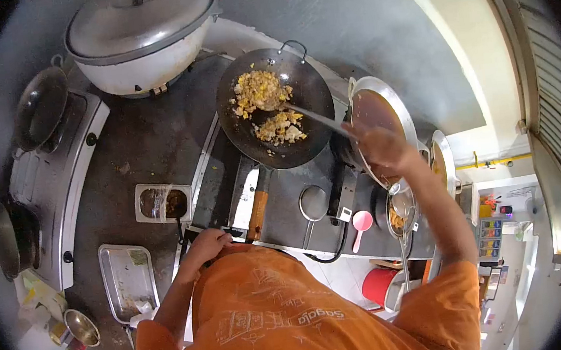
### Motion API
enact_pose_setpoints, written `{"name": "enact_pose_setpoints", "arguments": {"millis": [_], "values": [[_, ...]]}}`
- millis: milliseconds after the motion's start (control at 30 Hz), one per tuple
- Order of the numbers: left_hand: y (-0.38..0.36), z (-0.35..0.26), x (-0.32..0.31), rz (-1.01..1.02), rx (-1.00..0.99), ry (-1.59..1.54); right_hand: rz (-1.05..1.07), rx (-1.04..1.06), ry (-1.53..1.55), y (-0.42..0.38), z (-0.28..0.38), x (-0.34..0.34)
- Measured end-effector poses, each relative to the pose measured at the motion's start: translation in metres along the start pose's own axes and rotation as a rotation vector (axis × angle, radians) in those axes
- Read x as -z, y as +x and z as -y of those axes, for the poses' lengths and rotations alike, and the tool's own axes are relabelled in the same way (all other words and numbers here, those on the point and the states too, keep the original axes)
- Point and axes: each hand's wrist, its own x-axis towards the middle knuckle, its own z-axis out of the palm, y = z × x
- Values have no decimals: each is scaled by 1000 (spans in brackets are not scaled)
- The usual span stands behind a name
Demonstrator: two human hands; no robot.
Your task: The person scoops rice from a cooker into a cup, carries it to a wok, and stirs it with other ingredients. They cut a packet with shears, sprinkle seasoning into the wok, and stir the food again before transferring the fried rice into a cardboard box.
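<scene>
Food (256,92), crumbly, yellow-flecked, round dark wok (312,92), right hand (383,147) gripping slim metal utensil (320,119)

Wok (315,95): metal, dull
Handle (258,213): wood, smooth
Lid (147,23): metal, glossy
Tray (124,282): metal, shiny
Scoop (362,220): plastic, smooth
Shirt (289,347): cloth, matt

Printed in pale letters across the front of the orange T-shirt (250,291), seen from the wearer's own viewpoint: one word (320,315), apparently "Sagaja". Also printed on the fabric: smaller lettering (290,301), too faint to make out. Likewise unreadable, being tiny: any marking on the white label (344,214) by the counter's front edge.
</scene>
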Motion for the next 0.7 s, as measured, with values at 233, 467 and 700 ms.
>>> {"name": "enact_pose_setpoints", "arguments": {"millis": [233, 467, 700], "values": [[-9, -33, 12, -50, 22, -330, -461, 17, 249, -28, 18, -51], [-10, -70, 15, -61, -31, -489, -299, 263, 232, -48, -26, -10], [-2, -65, -2, -93, -58, -520, -172, -191, 555, -12, 0, -2]]}}
